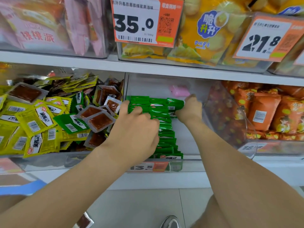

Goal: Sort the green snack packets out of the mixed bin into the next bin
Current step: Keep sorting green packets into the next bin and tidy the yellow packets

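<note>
A row of green snack packets (164, 127) stands stacked on edge along the left side of the clear middle bin (189, 159). My left hand (136, 127) lies over the row's left side with its fingers curled onto the packets' tops. My right hand (189, 109) grips green packets (175, 103) at the far end of the row. To the left, the mixed bin (49, 162) holds yellow packets (35, 122), clear packets with red-brown filling (98, 120) and a few green packets (70, 123).
A pink object (179, 90) lies at the back of the middle bin. A bin of orange snack bags (263, 112) stands to the right. Above the white shelf edge (148, 67) sit bins with price tags 35.0 (139, 22) and 21.8 (263, 41). My shoe (171, 222) is on the floor below.
</note>
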`<action>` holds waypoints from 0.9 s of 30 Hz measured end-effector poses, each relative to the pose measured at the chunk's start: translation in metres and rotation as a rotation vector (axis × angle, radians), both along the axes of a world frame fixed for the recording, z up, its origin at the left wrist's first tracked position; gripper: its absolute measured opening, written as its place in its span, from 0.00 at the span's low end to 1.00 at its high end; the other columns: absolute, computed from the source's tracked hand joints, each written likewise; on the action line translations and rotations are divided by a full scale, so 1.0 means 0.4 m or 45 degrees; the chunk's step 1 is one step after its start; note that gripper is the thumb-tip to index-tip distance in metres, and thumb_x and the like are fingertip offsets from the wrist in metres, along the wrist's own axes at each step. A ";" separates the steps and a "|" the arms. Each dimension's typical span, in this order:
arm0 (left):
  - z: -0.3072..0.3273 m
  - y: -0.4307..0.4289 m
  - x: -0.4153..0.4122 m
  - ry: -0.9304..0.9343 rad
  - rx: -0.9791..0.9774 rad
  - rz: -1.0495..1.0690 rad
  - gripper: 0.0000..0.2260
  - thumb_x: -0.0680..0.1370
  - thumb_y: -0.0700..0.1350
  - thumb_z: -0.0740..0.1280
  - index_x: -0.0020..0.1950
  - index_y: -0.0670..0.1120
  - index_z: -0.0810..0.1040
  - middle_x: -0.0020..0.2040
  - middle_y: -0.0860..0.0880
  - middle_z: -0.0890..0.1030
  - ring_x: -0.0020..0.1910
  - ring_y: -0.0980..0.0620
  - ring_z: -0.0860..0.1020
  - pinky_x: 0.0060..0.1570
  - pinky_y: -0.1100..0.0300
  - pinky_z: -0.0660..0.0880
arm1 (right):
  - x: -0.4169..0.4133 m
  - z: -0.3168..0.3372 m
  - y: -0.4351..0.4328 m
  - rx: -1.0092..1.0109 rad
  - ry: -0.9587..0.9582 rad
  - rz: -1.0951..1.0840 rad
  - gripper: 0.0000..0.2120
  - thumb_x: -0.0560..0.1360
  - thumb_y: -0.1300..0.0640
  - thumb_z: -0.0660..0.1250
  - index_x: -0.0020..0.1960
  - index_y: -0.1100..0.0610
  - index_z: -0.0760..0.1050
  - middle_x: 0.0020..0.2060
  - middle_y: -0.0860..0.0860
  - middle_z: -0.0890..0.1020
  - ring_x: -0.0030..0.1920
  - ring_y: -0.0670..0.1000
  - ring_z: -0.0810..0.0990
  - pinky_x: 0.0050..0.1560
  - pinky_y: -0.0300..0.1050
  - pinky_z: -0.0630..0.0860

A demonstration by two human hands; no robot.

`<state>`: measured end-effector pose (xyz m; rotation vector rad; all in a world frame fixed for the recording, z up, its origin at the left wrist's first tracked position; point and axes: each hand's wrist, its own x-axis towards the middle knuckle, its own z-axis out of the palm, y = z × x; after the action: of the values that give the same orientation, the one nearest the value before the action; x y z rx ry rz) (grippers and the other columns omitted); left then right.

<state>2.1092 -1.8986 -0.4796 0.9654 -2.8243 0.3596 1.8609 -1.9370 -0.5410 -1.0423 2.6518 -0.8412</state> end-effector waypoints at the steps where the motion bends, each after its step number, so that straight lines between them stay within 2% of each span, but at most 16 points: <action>1: 0.000 -0.005 0.006 -0.005 0.011 -0.001 0.11 0.80 0.54 0.60 0.45 0.53 0.79 0.42 0.52 0.82 0.51 0.45 0.79 0.73 0.37 0.59 | -0.005 -0.001 0.006 0.025 -0.013 -0.007 0.22 0.71 0.63 0.76 0.60 0.63 0.70 0.53 0.62 0.81 0.57 0.63 0.82 0.46 0.49 0.77; 4: 0.001 -0.017 0.022 -0.008 0.049 -0.028 0.11 0.80 0.54 0.58 0.44 0.53 0.78 0.38 0.54 0.80 0.47 0.49 0.80 0.75 0.40 0.56 | -0.006 -0.004 0.010 0.080 -0.020 0.000 0.14 0.73 0.57 0.76 0.49 0.59 0.72 0.48 0.60 0.80 0.48 0.60 0.82 0.40 0.44 0.71; 6: 0.000 -0.021 0.033 -0.011 0.072 -0.064 0.12 0.82 0.54 0.57 0.46 0.55 0.79 0.38 0.56 0.79 0.47 0.52 0.79 0.77 0.41 0.53 | -0.001 -0.001 0.007 0.069 -0.023 0.031 0.15 0.75 0.55 0.76 0.48 0.60 0.71 0.47 0.60 0.79 0.44 0.58 0.78 0.37 0.44 0.70; 8: 0.002 -0.024 0.049 0.017 0.113 -0.123 0.12 0.82 0.54 0.57 0.47 0.56 0.79 0.37 0.56 0.79 0.46 0.54 0.78 0.79 0.42 0.51 | -0.001 0.006 0.010 0.086 -0.019 0.054 0.16 0.76 0.51 0.76 0.46 0.60 0.72 0.45 0.59 0.77 0.41 0.56 0.76 0.29 0.41 0.65; 10: 0.007 -0.031 0.066 0.075 0.209 -0.191 0.11 0.83 0.53 0.58 0.46 0.56 0.79 0.37 0.57 0.79 0.45 0.58 0.77 0.80 0.45 0.49 | -0.004 0.013 0.020 0.100 -0.053 0.054 0.14 0.74 0.54 0.76 0.42 0.60 0.72 0.40 0.57 0.76 0.37 0.55 0.75 0.24 0.40 0.60; 12: 0.017 -0.037 0.083 0.166 0.346 -0.261 0.11 0.83 0.52 0.59 0.47 0.57 0.79 0.38 0.59 0.80 0.44 0.60 0.76 0.82 0.49 0.47 | -0.004 0.020 0.034 0.091 -0.135 0.051 0.12 0.73 0.60 0.73 0.38 0.59 0.70 0.35 0.55 0.73 0.35 0.54 0.72 0.25 0.40 0.61; 14: 0.026 -0.040 0.103 0.287 0.470 -0.331 0.09 0.84 0.51 0.62 0.47 0.57 0.80 0.40 0.59 0.81 0.45 0.61 0.76 0.81 0.53 0.51 | 0.002 0.033 0.050 0.079 -0.204 0.074 0.15 0.74 0.65 0.69 0.35 0.58 0.64 0.32 0.53 0.68 0.32 0.52 0.68 0.26 0.42 0.60; 15: 0.029 -0.041 0.116 0.366 0.508 -0.361 0.09 0.83 0.51 0.63 0.48 0.57 0.81 0.41 0.60 0.81 0.47 0.60 0.76 0.79 0.54 0.57 | 0.009 0.043 0.061 0.082 -0.215 0.083 0.17 0.74 0.67 0.67 0.35 0.57 0.61 0.31 0.52 0.66 0.30 0.51 0.65 0.25 0.43 0.59; 17: 0.037 -0.039 0.142 0.535 0.533 -0.392 0.07 0.83 0.49 0.65 0.49 0.55 0.83 0.43 0.61 0.81 0.50 0.60 0.76 0.66 0.61 0.69 | 0.025 0.060 0.081 0.102 -0.208 0.076 0.20 0.75 0.68 0.66 0.35 0.56 0.58 0.32 0.51 0.64 0.30 0.50 0.62 0.26 0.45 0.58; 19: 0.052 -0.032 0.168 0.662 0.511 -0.377 0.06 0.82 0.47 0.67 0.48 0.54 0.83 0.43 0.60 0.81 0.49 0.58 0.76 0.57 0.69 0.67 | 0.044 0.079 0.092 0.124 -0.163 0.057 0.18 0.76 0.66 0.66 0.35 0.57 0.60 0.34 0.54 0.69 0.32 0.53 0.68 0.30 0.43 0.63; 21: 0.063 -0.030 0.197 0.737 0.474 -0.303 0.06 0.80 0.45 0.67 0.46 0.53 0.81 0.40 0.59 0.80 0.46 0.57 0.76 0.51 0.71 0.67 | 0.086 0.112 0.099 0.171 -0.026 0.110 0.12 0.77 0.63 0.68 0.39 0.59 0.67 0.38 0.58 0.75 0.41 0.58 0.76 0.37 0.45 0.69; 22: 0.064 -0.033 0.213 0.762 0.453 -0.245 0.06 0.79 0.45 0.67 0.44 0.53 0.80 0.38 0.58 0.79 0.45 0.57 0.76 0.49 0.70 0.68 | 0.113 0.130 0.101 0.182 0.047 0.165 0.07 0.77 0.62 0.69 0.44 0.62 0.71 0.42 0.60 0.78 0.46 0.61 0.79 0.41 0.47 0.71; 23: 0.063 -0.040 0.230 0.773 0.439 -0.164 0.06 0.79 0.44 0.68 0.43 0.53 0.79 0.37 0.58 0.78 0.43 0.57 0.76 0.47 0.68 0.71 | 0.143 0.148 0.102 0.151 0.130 0.220 0.07 0.77 0.62 0.68 0.52 0.64 0.74 0.47 0.62 0.81 0.52 0.63 0.80 0.44 0.48 0.73; 24: 0.062 -0.049 0.249 0.771 0.435 -0.064 0.06 0.78 0.44 0.68 0.43 0.54 0.78 0.37 0.58 0.78 0.41 0.58 0.77 0.44 0.63 0.74 | 0.177 0.164 0.102 0.088 0.209 0.275 0.12 0.78 0.62 0.68 0.59 0.64 0.75 0.51 0.63 0.82 0.55 0.64 0.81 0.49 0.49 0.74; 25: 0.059 -0.062 0.271 0.755 0.431 0.040 0.06 0.77 0.44 0.68 0.43 0.55 0.78 0.37 0.58 0.78 0.40 0.58 0.77 0.42 0.57 0.77 | 0.218 0.181 0.105 -0.023 0.251 0.341 0.13 0.77 0.64 0.67 0.62 0.63 0.76 0.52 0.63 0.83 0.54 0.62 0.82 0.52 0.48 0.75; 27: 0.056 -0.090 0.315 0.706 0.380 0.210 0.07 0.76 0.43 0.68 0.43 0.55 0.78 0.39 0.57 0.78 0.42 0.57 0.78 0.42 0.51 0.79 | 0.307 0.206 0.114 -0.310 0.218 0.495 0.12 0.75 0.67 0.65 0.56 0.57 0.79 0.46 0.55 0.84 0.43 0.54 0.83 0.50 0.46 0.79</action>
<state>2.2352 -1.9346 -0.4573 1.1415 -2.3297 -0.2870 1.9838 -1.8915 -0.4585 -1.6894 2.3856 -1.0388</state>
